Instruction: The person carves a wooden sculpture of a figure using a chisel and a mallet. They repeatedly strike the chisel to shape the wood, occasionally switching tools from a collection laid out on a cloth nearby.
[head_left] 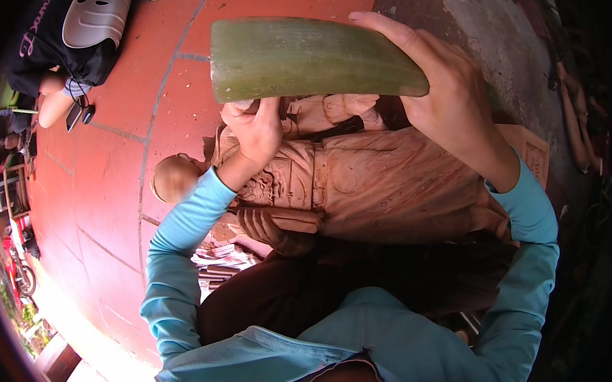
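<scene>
The red tiled floor [114, 165] fills the picture from nine to twelve o'clock, giving way to grey rough concrete [476, 26] at one o'clock. Lying across the middle, its length running from nine to three o'clock, is a large pale reddish-brown carved wooden statue of an armoured figure [387, 180], its rounded head [173, 177] pointing to nine o'clock and its squared base [533, 155] to three o'clock. The statue rests partly over the person's dark-clad lap at six o'clock.

Above the statue, at twelve o'clock, hangs a green, smooth, curved horn-shaped block [300, 58], thick and cut flat at its eleven o'clock end and tapering toward two o'clock. The right hand [449, 96] holds its narrow end, the grip wrapped over it with fingers curled across the top edge and the thumb beneath. The left hand [254, 130], in a teal sleeve, sits just under the block's thick end, against the statue's upper chest; its fingers are bunched, but whether they pinch anything I cannot tell.

At eleven o'clock, well apart, lie a dark garment [46, 31] and a grey ribbed mask-like shell [97, 19]. Small carving scraps [217, 263] lie at seven o'clock beside the statue.
</scene>
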The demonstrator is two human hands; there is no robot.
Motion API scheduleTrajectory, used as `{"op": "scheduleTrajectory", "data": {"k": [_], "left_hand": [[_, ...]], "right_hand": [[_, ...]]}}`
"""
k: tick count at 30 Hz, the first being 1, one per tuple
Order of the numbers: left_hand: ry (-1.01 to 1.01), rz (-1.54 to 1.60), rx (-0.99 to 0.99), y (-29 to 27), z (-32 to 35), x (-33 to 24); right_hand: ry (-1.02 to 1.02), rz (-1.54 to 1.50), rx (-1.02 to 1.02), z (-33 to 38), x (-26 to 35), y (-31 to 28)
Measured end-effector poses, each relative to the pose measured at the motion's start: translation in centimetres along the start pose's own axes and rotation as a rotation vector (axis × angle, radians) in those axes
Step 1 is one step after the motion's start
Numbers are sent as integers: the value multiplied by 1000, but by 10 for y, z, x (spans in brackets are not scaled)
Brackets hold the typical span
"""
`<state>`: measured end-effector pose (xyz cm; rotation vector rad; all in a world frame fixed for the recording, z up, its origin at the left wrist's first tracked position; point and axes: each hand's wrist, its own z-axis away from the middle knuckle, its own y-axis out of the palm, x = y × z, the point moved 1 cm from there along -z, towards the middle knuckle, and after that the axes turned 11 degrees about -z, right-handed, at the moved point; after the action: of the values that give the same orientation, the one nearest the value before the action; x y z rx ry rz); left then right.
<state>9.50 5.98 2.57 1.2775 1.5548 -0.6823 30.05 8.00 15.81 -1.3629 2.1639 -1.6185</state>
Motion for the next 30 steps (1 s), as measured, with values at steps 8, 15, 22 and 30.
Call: {"op": "scheduleTrajectory", "data": {"k": [8,15,22,30], "left_hand": [[-62,-18,57,-7,4,9],[-87,-32,84,-2,9,6],[237,-13,293,-5,9,-43],[996,-479,889,33,21,-45]], "right_hand": [[-61,-215,-119,-9,-1,2],[-216,313,-62,-7,-8,2],[7,230,74,9,-16,4],[498,-93,-123,53,-32,-8]]}}
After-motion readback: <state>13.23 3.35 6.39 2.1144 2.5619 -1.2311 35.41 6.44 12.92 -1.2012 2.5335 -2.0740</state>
